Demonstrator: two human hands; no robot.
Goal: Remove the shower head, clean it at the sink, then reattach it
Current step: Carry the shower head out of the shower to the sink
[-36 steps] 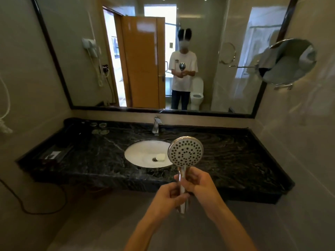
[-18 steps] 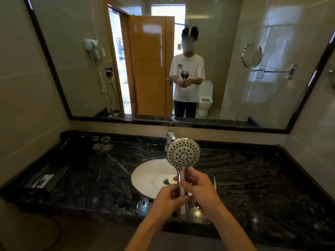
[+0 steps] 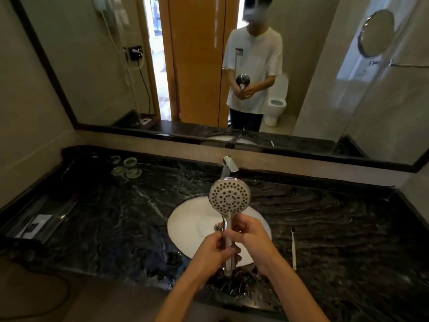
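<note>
A chrome shower head (image 3: 229,197) with a round white spray face stands upright over the white sink basin (image 3: 190,224), its face turned towards me. My left hand (image 3: 212,251) grips the lower part of the handle from the left. My right hand (image 3: 249,235) grips the handle just above, from the right. The chrome tap (image 3: 228,167) rises behind the shower head. No hose is attached to the handle's bottom end.
The black marble counter (image 3: 336,224) surrounds the basin. A white toothbrush (image 3: 293,248) lies right of the sink. Small round dishes (image 3: 126,168) sit at the back left, a dark tray (image 3: 39,223) at the far left. A wide mirror (image 3: 209,66) fills the wall.
I have come closer to the counter; the shower head, still held upright in both hands, is now above the basin rather than in front of the counter edge.
</note>
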